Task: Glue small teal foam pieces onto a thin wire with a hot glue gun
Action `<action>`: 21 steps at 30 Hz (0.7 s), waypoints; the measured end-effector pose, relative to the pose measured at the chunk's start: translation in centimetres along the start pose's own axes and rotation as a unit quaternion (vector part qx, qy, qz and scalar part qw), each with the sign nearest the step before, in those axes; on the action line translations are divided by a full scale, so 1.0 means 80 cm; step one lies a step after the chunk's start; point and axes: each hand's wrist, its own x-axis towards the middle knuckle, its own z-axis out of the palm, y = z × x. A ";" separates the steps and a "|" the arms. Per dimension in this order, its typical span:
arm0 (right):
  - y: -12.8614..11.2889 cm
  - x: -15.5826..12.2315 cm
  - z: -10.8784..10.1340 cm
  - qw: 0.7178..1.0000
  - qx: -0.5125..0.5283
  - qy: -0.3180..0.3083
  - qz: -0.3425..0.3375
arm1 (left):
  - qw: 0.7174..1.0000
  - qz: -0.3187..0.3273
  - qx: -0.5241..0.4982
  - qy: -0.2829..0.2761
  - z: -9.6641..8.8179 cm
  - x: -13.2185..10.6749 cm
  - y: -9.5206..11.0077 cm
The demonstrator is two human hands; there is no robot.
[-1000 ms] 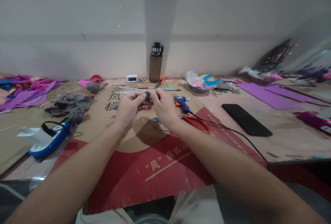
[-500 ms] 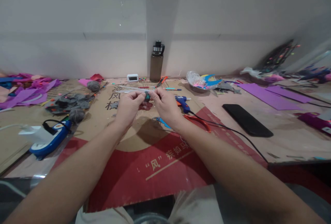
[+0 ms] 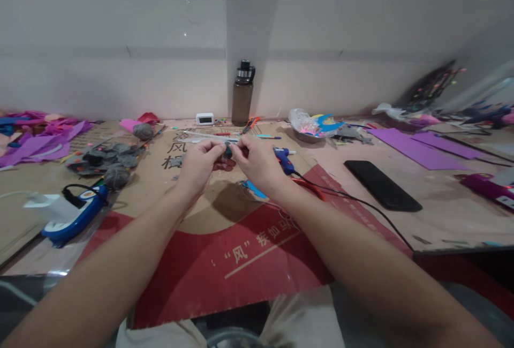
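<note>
Close together above the cardboard sheet (image 3: 225, 203), my two hands meet at a small dark teal piece (image 3: 228, 151). My left hand (image 3: 203, 163) pinches it between thumb and fingers from the left. The fingers of my right hand (image 3: 255, 160) are bent and pressed together at its right side; what sits between their tips is mostly hidden. The teal piece is too small and covered to tell its kind. Just below my right hand lies a bright blue cut-out (image 3: 254, 188), and a blue glue gun (image 3: 284, 160) rests to its right.
Red-handled pliers (image 3: 309, 187) lie partly under my right forearm. A black phone (image 3: 381, 184) is on the right, near purple sheets (image 3: 420, 147). At the back stand a bottle (image 3: 242, 99) and a bowl (image 3: 311, 135) of bits. Grey yarn (image 3: 116, 178) and a blue power strip (image 3: 76, 222) lie left.
The whole view has shifted slightly. My hands stay together at the teal piece, with my right fingers a little more curled over it.
</note>
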 end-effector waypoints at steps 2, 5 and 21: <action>0.000 0.000 -0.002 1.000 0.001 0.001 0.005 | 1.000 0.004 -0.010 -0.022 -0.002 0.000 0.000; 0.001 0.000 -0.004 1.000 0.007 0.002 0.008 | 0.998 0.024 -0.011 -0.063 -0.005 0.002 -0.001; 0.005 -0.002 -0.010 1.000 0.005 -0.029 0.010 | 0.979 0.066 0.171 -0.091 -0.015 0.006 0.001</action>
